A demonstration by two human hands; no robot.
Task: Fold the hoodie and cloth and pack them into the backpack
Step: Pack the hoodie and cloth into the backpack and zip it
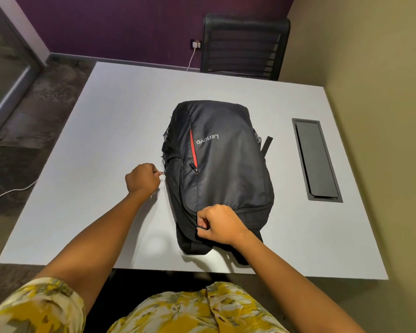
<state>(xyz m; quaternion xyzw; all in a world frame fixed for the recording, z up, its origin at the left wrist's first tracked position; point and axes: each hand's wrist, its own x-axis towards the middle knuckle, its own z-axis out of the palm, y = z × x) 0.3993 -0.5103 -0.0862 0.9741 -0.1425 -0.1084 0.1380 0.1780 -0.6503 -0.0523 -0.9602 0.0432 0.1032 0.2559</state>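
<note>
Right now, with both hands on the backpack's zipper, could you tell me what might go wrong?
1. The left hand pinches the zipper pull sideways, off the black Lenovo backpack; pulling at that angle may jam it.
2. The backpack's near end overhangs the white table edge, so a tug by the right hand could slide it off.

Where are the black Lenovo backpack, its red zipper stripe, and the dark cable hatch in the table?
black Lenovo backpack (pixel 228 169): head view, on the front panel fabric.
red zipper stripe (pixel 192 147): head view, mid-length of the stripe.
dark cable hatch (pixel 316 159): head view, on the flat lid centre.
</note>
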